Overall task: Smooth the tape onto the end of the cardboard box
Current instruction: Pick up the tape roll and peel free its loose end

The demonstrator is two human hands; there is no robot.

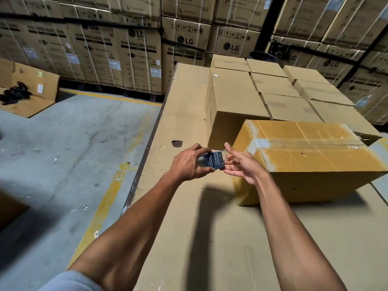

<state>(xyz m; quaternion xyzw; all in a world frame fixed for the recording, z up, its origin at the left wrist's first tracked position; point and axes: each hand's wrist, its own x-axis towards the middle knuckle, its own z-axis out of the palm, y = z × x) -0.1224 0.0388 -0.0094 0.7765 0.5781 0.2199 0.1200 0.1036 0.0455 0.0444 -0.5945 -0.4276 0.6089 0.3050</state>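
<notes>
Both bare forearms reach out over the cardboard-covered surface point(199, 238). The left hand point(190, 162) is closed around a tape roll point(212, 161). The right hand point(241, 163) is open, fingers spread, just beside the near end of the cardboard box point(315, 164). Clear tape point(259, 143) runs along the box's top seam and over that end's edge. Beyond it lie plain boxes point(273, 91), then stacked washing-machine cartons point(136, 59).

Washing-machine cartons point(138, 59) stacked along back wall; plain boxes point(273, 89) in rows on flat cardboard sheet point(184, 106); open carton point(27, 89) with black items point(15, 94) on concrete floor point(73, 139).
</notes>
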